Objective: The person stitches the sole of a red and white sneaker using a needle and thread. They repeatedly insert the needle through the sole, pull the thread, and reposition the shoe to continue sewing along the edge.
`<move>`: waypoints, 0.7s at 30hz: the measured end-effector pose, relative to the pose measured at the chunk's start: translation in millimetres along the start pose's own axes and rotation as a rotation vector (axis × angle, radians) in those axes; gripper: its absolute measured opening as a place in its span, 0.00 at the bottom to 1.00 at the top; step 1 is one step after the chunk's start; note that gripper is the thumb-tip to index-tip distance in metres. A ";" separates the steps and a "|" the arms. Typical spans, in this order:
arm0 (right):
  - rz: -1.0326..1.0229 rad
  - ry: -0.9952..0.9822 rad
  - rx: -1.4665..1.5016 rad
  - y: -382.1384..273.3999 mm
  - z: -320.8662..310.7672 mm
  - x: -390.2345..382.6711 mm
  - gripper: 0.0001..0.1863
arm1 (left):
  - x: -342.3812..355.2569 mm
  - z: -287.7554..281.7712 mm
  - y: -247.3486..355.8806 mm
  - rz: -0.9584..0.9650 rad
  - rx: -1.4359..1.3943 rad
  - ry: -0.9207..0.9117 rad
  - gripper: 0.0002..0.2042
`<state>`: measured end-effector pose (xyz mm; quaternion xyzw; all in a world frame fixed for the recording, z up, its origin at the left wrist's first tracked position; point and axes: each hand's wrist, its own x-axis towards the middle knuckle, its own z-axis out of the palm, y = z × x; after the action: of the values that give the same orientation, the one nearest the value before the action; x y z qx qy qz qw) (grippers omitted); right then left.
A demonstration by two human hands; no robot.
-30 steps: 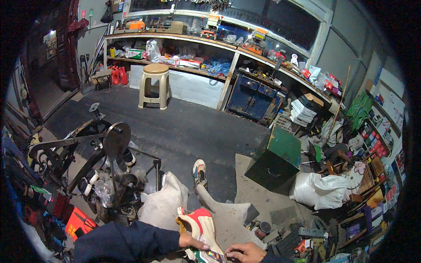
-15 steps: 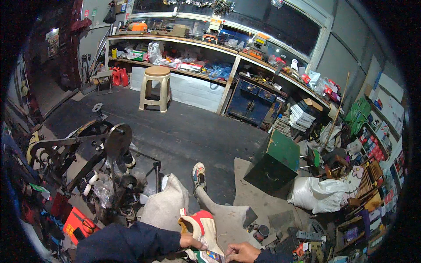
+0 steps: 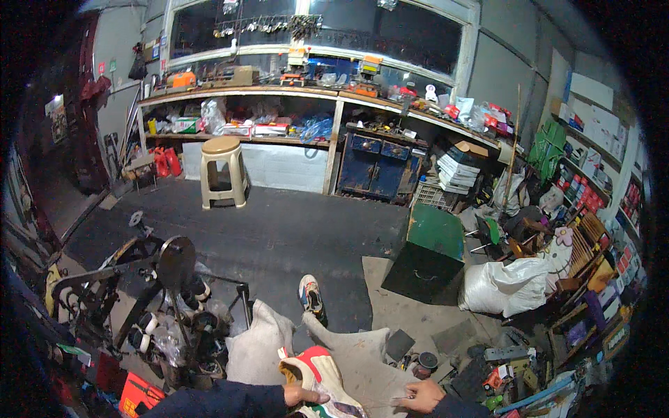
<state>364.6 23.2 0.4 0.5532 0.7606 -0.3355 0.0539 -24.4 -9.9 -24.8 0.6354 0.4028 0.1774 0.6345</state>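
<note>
A cream sneaker with a red heel or collar area (image 3: 327, 376) lies over my lap at the lower edge. My left hand (image 3: 303, 395) is closed on the sneaker's side, thumb on top. To the right, apart from the sneaker, my right hand (image 3: 421, 397) has its fingers pinched together; what they hold, if anything, is too fine to make out. Under both hands spreads a light grey cloth (image 3: 261, 338), draped over my legs. Beyond the cloth a second, multicoloured sneaker (image 3: 311, 296) rests on the dark floor.
A black iron machine with a round wheel (image 3: 176, 261) stands at left, loose shoes and plastic around it. At right sit a green metal box (image 3: 425, 254), a white sack (image 3: 505, 289) and scattered tools. A beige stool (image 3: 223, 171) stands before the long workbench (image 3: 237, 97).
My right hand has moved away from the sneaker to the right. My left hand keeps its hold on it. The whole view has shifted, with more of the window showing.
</note>
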 end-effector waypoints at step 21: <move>-0.182 0.561 1.115 -46.7 65.3 -21.1 0.13 | 25.2 10.9 -15.7 -0.179 -0.617 0.130 0.23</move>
<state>312.8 -38.7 -19.2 0.4983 0.5006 -0.5270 -0.4727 -5.5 -0.6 -48.3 0.3625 0.4242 0.2749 0.7830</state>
